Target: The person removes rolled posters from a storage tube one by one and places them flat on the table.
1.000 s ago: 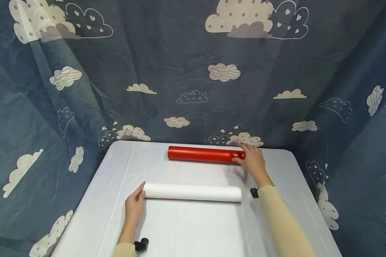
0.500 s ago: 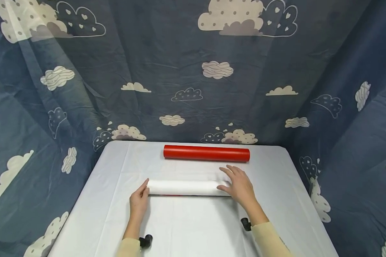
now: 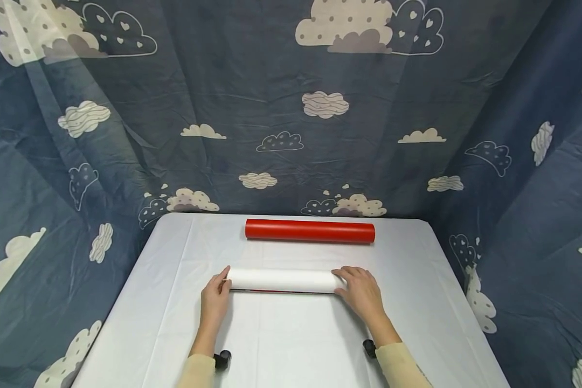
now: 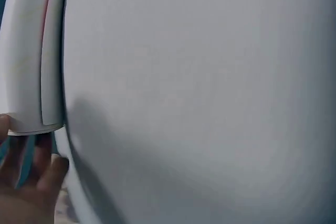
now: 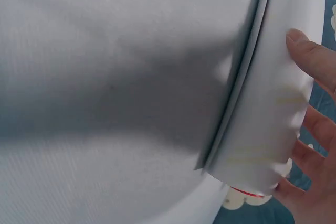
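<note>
A white roll of paper (image 3: 281,281), with a thin red line showing along its lower edge, lies crosswise in the middle of the table. My left hand (image 3: 215,304) holds its left end; in the left wrist view the thumb and fingers are at the rim of the roll. Around the right end, my right hand (image 3: 364,293) grips with the thumb on the near side, and the fingers reach over to the far side. The loose edge of the paper (image 5: 239,85) runs along the roll in the right wrist view. Farther back lies a red roll (image 3: 310,230), touched by neither hand.
A white cloth covers the table (image 3: 291,339). Behind and at both sides hangs a dark blue curtain (image 3: 252,75) with cloud prints, close to the table's back edge. Black wrist cameras (image 3: 222,360) sit by the sleeves.
My right hand has left the red roll, come nearer and taken hold of the white roll's right end. My left hand stays at the left end. The red roll lies still.
</note>
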The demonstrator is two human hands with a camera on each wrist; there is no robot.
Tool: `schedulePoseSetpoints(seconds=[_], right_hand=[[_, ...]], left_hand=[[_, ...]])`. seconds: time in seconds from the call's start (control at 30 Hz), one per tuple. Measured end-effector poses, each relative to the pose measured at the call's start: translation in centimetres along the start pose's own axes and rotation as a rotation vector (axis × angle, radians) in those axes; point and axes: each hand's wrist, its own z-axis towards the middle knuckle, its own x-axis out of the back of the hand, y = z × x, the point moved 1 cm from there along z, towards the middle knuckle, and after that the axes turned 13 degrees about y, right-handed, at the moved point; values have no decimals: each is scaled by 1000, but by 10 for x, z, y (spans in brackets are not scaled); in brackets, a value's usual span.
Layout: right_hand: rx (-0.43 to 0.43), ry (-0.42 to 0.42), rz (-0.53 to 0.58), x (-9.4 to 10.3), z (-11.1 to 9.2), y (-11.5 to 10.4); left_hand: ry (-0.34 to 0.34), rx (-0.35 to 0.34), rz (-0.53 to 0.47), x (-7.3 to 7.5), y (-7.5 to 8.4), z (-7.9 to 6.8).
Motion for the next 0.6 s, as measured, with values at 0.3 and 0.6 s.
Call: schedulePoseSetpoints(seconds=[0.3, 0.6], right_hand=[[-20, 24, 30, -4, -2, 8], [-50, -6, 35, -5, -2, 3]], left_hand=[[-125, -793, 247, -21, 53, 13], [-476, -926, 410, -50, 72, 14]])
